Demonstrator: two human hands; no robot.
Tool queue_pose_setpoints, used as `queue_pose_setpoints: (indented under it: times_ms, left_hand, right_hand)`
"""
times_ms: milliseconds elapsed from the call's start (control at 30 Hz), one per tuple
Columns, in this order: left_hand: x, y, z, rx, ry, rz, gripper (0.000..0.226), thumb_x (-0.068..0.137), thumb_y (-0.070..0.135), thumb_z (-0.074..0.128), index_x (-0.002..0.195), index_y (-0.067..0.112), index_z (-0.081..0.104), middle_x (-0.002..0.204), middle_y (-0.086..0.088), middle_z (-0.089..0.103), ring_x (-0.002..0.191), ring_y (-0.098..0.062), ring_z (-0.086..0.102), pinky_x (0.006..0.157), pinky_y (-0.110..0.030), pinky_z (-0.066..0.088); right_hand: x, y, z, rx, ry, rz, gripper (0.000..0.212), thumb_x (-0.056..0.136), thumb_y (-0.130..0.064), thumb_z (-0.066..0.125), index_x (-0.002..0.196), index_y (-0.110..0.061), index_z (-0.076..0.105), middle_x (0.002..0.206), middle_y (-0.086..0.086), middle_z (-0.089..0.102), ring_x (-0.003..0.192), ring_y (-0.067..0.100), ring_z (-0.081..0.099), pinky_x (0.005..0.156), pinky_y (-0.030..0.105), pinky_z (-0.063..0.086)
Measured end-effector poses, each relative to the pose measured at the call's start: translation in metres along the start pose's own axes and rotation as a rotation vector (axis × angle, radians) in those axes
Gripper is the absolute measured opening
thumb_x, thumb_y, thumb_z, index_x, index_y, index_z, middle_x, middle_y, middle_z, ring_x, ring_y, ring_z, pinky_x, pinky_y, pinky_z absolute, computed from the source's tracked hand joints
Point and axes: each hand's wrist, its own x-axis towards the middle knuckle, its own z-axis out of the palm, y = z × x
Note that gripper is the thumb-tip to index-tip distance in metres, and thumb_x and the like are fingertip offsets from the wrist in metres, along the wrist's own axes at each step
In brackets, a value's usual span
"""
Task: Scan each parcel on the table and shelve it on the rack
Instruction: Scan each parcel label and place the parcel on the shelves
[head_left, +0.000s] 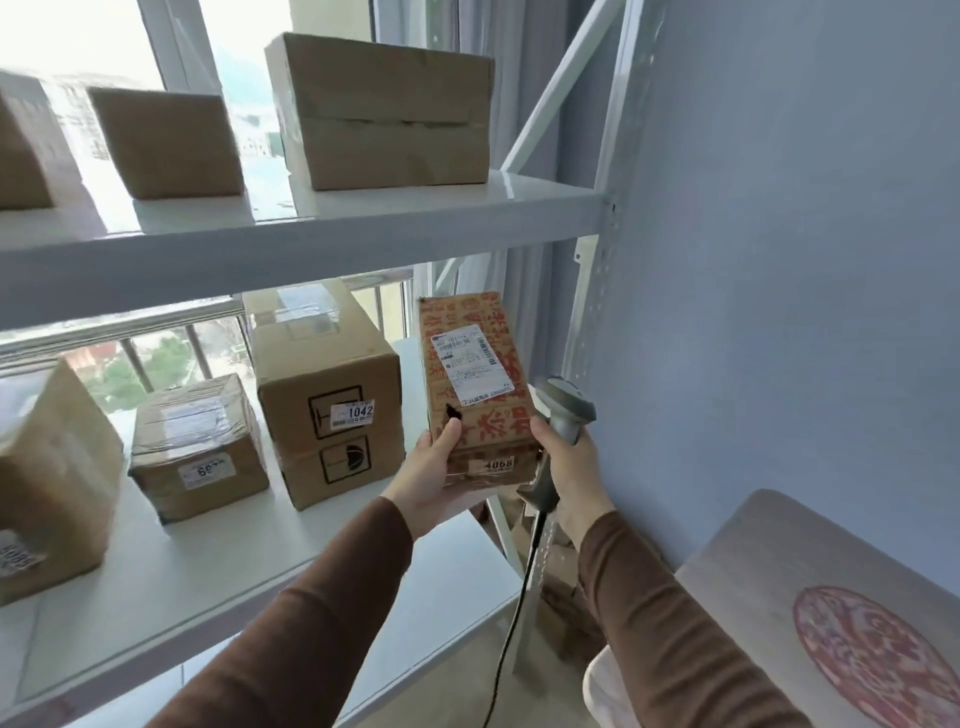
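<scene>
I hold a brown parcel (475, 384) with red print, a white shipping label and a tag reading 4066, over the right end of the rack's middle shelf (218, 561). My left hand (428, 478) grips its near left corner from below, thumb on top. On the parcel's right side rests my right hand (569, 467), which also holds a grey barcode scanner (563, 415) whose black cable hangs down. The scanner head points up beside the parcel.
The white rack's middle shelf carries a tall box marked 1042 (327, 395), a taped smaller box (200, 447) and another box (47, 488) at the left. Three plain boxes stand on the upper shelf (311, 228). A wooden table (831, 597) sits at the lower right, by the blue wall.
</scene>
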Motion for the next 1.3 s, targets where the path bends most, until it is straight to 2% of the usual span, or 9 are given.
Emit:
queue_pose_setpoints:
  times_ms: [133, 367, 600, 767, 933, 1033, 1100, 1200, 1300]
  left_hand:
    - [0.041, 0.014, 0.006, 0.035, 0.077, 0.01, 0.041, 0.108, 0.041, 0.051, 0.142, 0.018, 0.052, 0.122, -0.011, 0.075, 0.11, -0.028, 0.074, 0.083, -0.042, 0.063]
    - [0.109, 0.037, 0.013, -0.067, 0.216, -0.004, 0.035, 0.11, 0.031, 0.049, 0.142, 0.016, 0.05, 0.126, -0.017, 0.069, 0.107, -0.033, 0.07, 0.069, -0.05, 0.065]
    - [0.16, 0.051, 0.008, -0.044, 0.348, -0.005, 0.04, 0.109, 0.034, 0.051, 0.146, 0.019, 0.046, 0.116, -0.011, 0.069, 0.093, -0.025, 0.069, 0.047, -0.033, 0.059]
    - [0.172, 0.054, 0.01, -0.012, 0.376, -0.05, 0.042, 0.108, 0.039, 0.052, 0.145, 0.021, 0.044, 0.108, -0.008, 0.069, 0.088, -0.023, 0.068, 0.046, -0.033, 0.058]
    - [0.177, 0.046, 0.002, -0.049, 0.405, -0.029, 0.073, 0.101, 0.052, 0.06, 0.159, 0.033, 0.02, 0.133, -0.01, 0.065, 0.102, -0.029, 0.07, 0.079, -0.052, 0.063]
    - [0.168, 0.039, -0.003, 0.006, 0.407, -0.013, 0.117, 0.084, 0.068, 0.069, 0.162, 0.041, -0.014, 0.159, -0.004, 0.045, 0.127, -0.025, 0.057, 0.115, -0.058, 0.042]
    - [0.158, 0.031, -0.006, 0.063, 0.356, -0.012, 0.132, 0.072, 0.075, 0.071, 0.16, 0.044, -0.022, 0.172, 0.0, 0.023, 0.151, -0.026, 0.037, 0.125, -0.054, 0.027]
    - [0.132, 0.01, 0.002, 0.126, 0.329, 0.041, 0.109, 0.094, 0.061, 0.064, 0.162, 0.04, -0.019, 0.175, -0.001, 0.004, 0.16, -0.025, 0.017, 0.127, -0.043, 0.017]
    - [0.1, -0.016, 0.019, 0.226, 0.241, 0.065, 0.097, 0.097, 0.056, 0.064, 0.164, 0.04, -0.004, 0.173, -0.001, 0.015, 0.158, -0.027, 0.02, 0.124, -0.046, 0.02]
  right_hand:
    - [0.056, 0.0, 0.014, -0.018, -0.075, 0.049, 0.028, 0.094, -0.038, 0.074, 0.119, -0.027, 0.067, 0.107, 0.004, 0.08, 0.103, 0.029, 0.076, 0.096, 0.056, 0.059]
    - [0.142, 0.0, 0.044, 0.036, -0.163, 0.169, 0.014, 0.096, -0.031, 0.074, 0.106, -0.027, 0.066, 0.101, 0.006, 0.081, 0.102, 0.033, 0.075, 0.096, 0.056, 0.059]
    - [0.2, 0.01, 0.069, 0.051, -0.211, 0.186, 0.017, 0.096, -0.024, 0.074, 0.113, -0.023, 0.069, 0.103, 0.006, 0.081, 0.1, 0.031, 0.077, 0.091, 0.058, 0.06]
    - [0.217, 0.021, 0.075, 0.049, -0.213, 0.234, 0.014, 0.097, -0.025, 0.072, 0.11, -0.02, 0.069, 0.104, 0.008, 0.08, 0.099, 0.031, 0.077, 0.091, 0.058, 0.06]
    - [0.212, 0.026, 0.072, -0.012, -0.198, 0.15, 0.017, 0.095, -0.03, 0.074, 0.109, -0.021, 0.07, 0.108, 0.002, 0.079, 0.108, 0.027, 0.073, 0.1, 0.052, 0.057]
    - [0.197, 0.026, 0.064, -0.121, -0.156, 0.058, 0.038, 0.091, -0.043, 0.076, 0.122, -0.024, 0.067, 0.118, -0.004, 0.075, 0.117, 0.023, 0.066, 0.111, 0.05, 0.048]
    - [0.182, 0.025, 0.055, -0.143, -0.111, -0.003, 0.037, 0.094, -0.04, 0.074, 0.125, -0.022, 0.065, 0.121, -0.003, 0.073, 0.12, 0.022, 0.064, 0.112, 0.046, 0.046]
    - [0.149, 0.026, 0.036, -0.076, -0.086, -0.035, 0.039, 0.091, -0.044, 0.076, 0.123, -0.023, 0.068, 0.117, -0.004, 0.076, 0.116, 0.022, 0.067, 0.111, 0.048, 0.048]
    - [0.104, 0.026, 0.013, 0.045, -0.034, 0.014, 0.037, 0.089, -0.044, 0.079, 0.119, -0.025, 0.07, 0.112, -0.002, 0.078, 0.112, 0.026, 0.07, 0.104, 0.046, 0.054]
